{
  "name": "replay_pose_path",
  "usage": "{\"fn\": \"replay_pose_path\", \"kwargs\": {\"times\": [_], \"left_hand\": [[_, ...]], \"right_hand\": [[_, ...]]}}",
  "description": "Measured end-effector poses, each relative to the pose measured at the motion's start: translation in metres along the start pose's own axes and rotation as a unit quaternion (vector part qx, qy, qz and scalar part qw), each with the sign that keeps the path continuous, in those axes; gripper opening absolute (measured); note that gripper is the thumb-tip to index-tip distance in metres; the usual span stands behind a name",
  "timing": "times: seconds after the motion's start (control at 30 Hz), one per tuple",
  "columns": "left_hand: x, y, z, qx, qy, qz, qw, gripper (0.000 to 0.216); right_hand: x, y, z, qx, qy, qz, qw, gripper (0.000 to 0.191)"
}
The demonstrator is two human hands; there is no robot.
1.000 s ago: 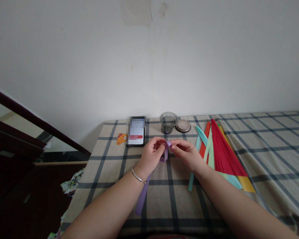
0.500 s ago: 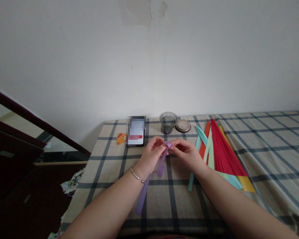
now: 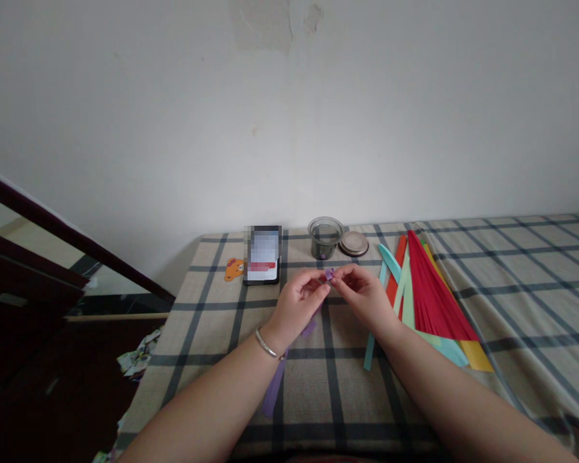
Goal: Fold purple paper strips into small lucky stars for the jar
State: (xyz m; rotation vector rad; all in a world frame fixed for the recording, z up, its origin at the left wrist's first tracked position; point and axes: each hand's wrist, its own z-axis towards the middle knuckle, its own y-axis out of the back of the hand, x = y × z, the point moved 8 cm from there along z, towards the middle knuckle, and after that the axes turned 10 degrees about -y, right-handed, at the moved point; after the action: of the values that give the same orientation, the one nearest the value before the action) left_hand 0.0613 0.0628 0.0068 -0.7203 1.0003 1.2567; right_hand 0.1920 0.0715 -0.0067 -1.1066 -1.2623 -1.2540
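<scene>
Presently, both forearms angle inward over the checked-cloth desk (image 3: 212, 321). The left hand (image 3: 296, 305) and right hand (image 3: 364, 296), wrists low, meet fingertip to fingertip, each grip pinched narrow on the folded end of a long purple paper strip (image 3: 274, 386). The strip's tail passes beneath the left wrist and lies on the desk.
</scene>
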Motion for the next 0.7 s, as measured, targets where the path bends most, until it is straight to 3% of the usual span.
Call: {"fn": "replay_pose_path", "kwargs": {"times": [0.33,0.47,0.6,0.7], "left_hand": [[0.001,0.000,0.000,-0.005,0.010,-0.002,1.000,0.019],[0.012,0.001,-0.002,-0.044,0.063,-0.087,0.993,0.020],[0.028,-0.001,-0.006,-0.102,0.168,-0.246,0.949,0.025],[0.033,-0.008,-0.008,-0.110,0.238,-0.337,0.904,0.030]], "right_hand": [[0.004,0.002,-0.002,-0.016,0.018,-0.014,1.000,0.018],[0.009,0.002,-0.003,-0.019,0.041,-0.043,0.998,0.016],[0.017,0.001,-0.006,-0.017,0.071,-0.076,0.994,0.015],[0.022,0.000,-0.007,-0.012,0.084,-0.085,0.993,0.012]]}}
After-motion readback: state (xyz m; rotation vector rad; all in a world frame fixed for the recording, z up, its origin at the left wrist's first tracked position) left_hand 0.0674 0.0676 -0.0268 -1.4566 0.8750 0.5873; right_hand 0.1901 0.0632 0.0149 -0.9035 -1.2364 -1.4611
